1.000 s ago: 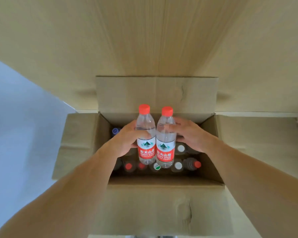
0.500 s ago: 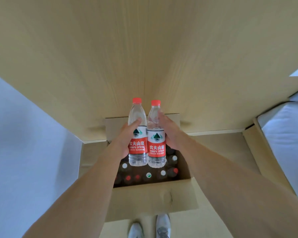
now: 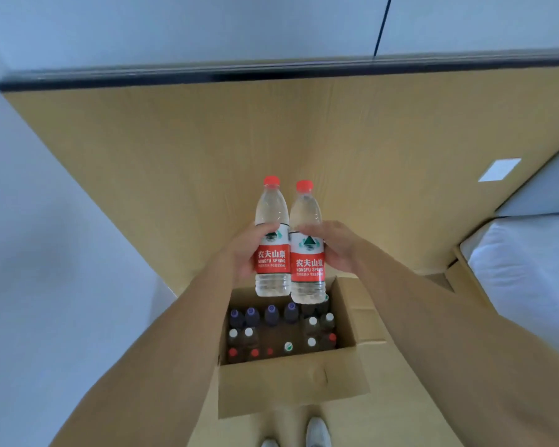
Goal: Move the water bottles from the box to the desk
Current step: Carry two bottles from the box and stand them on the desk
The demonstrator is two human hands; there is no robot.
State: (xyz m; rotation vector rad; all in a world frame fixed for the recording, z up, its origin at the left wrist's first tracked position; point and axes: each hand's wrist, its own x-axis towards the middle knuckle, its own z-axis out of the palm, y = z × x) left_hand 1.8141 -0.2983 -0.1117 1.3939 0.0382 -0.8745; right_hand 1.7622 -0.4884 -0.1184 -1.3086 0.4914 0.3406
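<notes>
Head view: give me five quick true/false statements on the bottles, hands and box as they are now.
1. Each hand holds one bottle. True: the left hand holds the left bottle, the right hand the right bottle.
2. Both held bottles have blue caps. False: both caps are red.
3. The held bottles are upright, side by side, above the box. True.
4. The box is empty. False: many capped bottles still stand inside it.
5. The held bottles already stand on the desk. False: they are in the air, in front of its wood-coloured panel.
</notes>
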